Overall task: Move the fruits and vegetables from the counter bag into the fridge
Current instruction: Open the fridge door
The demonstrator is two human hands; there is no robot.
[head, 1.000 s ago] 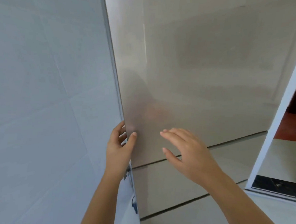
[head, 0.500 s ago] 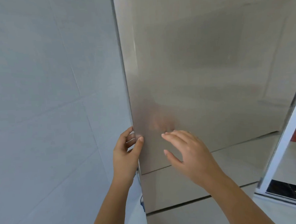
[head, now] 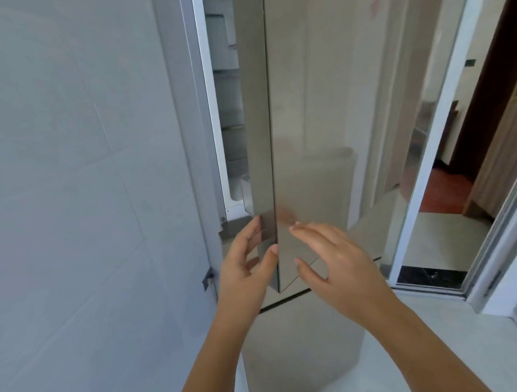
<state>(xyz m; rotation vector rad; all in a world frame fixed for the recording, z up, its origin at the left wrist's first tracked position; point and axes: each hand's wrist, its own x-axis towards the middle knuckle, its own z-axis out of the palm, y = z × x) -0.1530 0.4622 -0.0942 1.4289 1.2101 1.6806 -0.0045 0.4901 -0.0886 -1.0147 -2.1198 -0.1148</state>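
Grey tiled wall (head: 70,175) — white doorframe (head: 427,157)

I read no text, label, brand or number. One faint red mark (head: 374,6), high on the fridge door (head: 306,109), is too blurred to read.
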